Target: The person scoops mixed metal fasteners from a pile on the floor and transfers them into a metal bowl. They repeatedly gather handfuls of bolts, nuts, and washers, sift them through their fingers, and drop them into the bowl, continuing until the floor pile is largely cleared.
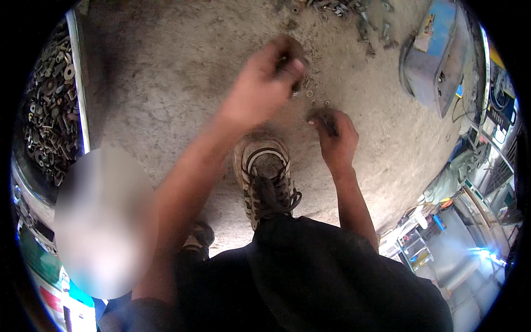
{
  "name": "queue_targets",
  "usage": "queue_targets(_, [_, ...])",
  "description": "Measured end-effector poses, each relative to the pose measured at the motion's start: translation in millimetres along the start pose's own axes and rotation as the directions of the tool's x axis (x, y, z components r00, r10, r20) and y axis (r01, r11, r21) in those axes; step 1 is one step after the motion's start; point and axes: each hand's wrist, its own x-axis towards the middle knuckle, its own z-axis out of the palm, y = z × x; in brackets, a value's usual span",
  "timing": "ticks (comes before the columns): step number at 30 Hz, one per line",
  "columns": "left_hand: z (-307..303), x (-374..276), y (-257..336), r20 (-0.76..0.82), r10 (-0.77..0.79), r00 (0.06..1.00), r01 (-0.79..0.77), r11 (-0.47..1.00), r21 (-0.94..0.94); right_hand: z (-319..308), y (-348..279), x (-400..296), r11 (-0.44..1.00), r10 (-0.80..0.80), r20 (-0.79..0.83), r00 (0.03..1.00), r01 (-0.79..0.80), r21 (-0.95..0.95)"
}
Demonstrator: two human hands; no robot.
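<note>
My left hand (269, 79) is blurred above the concrete floor (157, 83), its dirty fingers curled. Whether something is held inside them I cannot tell. Lower and to the right, my right hand (339, 135) is near the floor with blackened fingers bent inward; its grasp is unclear. Small metal washers (309, 93) or nuts lie between and just beyond the two hands. At the top of the view, a loose pile of bolts and other metal fasteners (338, 7) is spread on the floor.
On the left, a tray (79, 83) holds many mixed fasteners (49, 103). A plastic bin (423, 68) with a blue panel stands at the right. My laced shoe (267, 178) is just below the hands. Cloth (446, 182) and cables lie along the right side.
</note>
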Motion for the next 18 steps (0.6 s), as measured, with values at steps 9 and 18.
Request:
queue_targets(9, [-31,-23,12,-0.04,-0.214,0.976,0.199,0.951,-0.237,-7,-34,12,0.986,0.131,0.191,0.973,-0.147,0.076])
queue_targets(18, [-4,-40,5,-0.039,-0.436,0.899,0.348,0.766,-0.54,1,-26,4,0.997,0.06,0.188,0.98,-0.069,0.039])
